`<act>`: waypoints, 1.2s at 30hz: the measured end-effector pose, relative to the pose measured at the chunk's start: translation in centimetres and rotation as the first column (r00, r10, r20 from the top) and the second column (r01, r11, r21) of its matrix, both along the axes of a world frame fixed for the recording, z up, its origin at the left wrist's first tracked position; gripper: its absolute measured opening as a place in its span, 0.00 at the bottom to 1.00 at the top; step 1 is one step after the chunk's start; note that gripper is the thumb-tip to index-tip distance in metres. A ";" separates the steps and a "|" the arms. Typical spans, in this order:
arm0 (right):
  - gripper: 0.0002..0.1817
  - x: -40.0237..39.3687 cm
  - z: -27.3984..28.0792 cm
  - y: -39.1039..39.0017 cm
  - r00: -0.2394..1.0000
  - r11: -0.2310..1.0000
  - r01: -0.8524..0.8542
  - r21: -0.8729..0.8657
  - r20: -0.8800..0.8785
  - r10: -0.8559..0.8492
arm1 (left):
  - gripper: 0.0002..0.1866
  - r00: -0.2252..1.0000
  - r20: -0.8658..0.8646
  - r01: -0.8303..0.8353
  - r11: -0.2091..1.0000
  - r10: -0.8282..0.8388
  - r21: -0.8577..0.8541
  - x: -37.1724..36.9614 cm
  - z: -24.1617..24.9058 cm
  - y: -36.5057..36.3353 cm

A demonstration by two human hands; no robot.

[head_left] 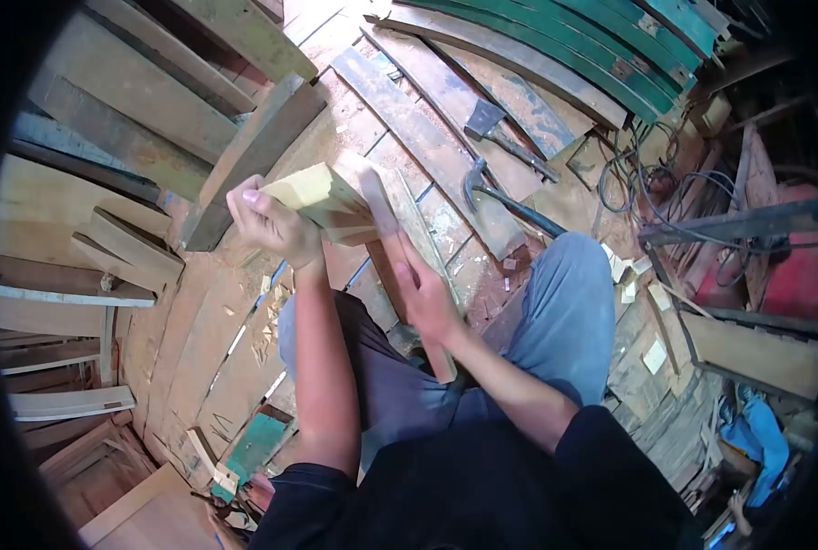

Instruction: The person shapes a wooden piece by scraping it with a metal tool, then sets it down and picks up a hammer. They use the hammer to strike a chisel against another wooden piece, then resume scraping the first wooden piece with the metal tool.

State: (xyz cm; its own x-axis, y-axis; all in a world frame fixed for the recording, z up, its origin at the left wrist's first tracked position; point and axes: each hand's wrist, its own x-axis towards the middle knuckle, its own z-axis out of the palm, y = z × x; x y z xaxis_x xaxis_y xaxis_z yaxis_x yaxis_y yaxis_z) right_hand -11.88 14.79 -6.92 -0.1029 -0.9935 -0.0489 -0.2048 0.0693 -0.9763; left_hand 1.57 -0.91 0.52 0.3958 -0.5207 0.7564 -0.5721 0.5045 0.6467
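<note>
My left hand (276,225) is closed on one end of a pale wooden block (322,197), raised over my lap. A narrow wooden strip (440,359) runs down from the block towards my waist. My right hand (423,293) is wrapped round this strip, lower down and to the right of my left hand. Beyond my right hand, a pale shape beside the block is blurred, and I cannot make out what it is. The palm side of my right hand is hidden.
A claw hammer (519,207) and a mallet-like tool (510,137) lie on boards ahead. Stacked planks (134,92) stand at the left. Green slats (602,50), looped cables (652,183) and a red object (799,266) are at the right. Wood chips (267,321) litter the floor.
</note>
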 end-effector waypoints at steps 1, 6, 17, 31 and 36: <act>0.30 0.1 1.7 0.1 0.998 1.000 -0.006 -0.021 0.068 0.007 | 0.20 1.000 0.006 0.008 1.000 -0.008 0.006 0.0 -0.4 0.2; 0.30 0.5 -0.8 0.4 0.996 1.000 -0.022 0.013 0.089 0.021 | 0.20 1.000 -0.003 -0.020 1.000 0.020 0.003 0.2 0.1 0.5; 0.31 0.4 -4.2 0.3 0.998 0.962 0.064 -0.266 0.021 -0.061 | 0.18 0.994 0.100 0.045 0.998 -0.041 -0.040 -1.5 -0.1 -0.5; 0.33 0.7 2.6 0.0 0.908 0.999 -0.023 0.045 0.419 0.002 | 0.19 0.995 0.102 0.000 1.000 0.001 -0.001 -1.4 0.0 -0.5; 0.34 0.3 -1.6 0.2 0.980 0.992 -0.048 0.119 0.200 0.024 | 0.19 0.996 0.089 -0.025 1.000 0.023 0.013 -0.9 0.5 -0.6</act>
State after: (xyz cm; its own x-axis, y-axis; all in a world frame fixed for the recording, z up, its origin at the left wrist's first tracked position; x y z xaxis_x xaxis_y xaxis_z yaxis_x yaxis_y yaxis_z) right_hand -11.58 14.99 -8.53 -0.0432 -0.9815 -0.1865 -0.0132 0.1873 -0.9822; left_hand 0.65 -1.47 1.03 0.3396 -0.5224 0.7821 -0.6397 0.4813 0.5993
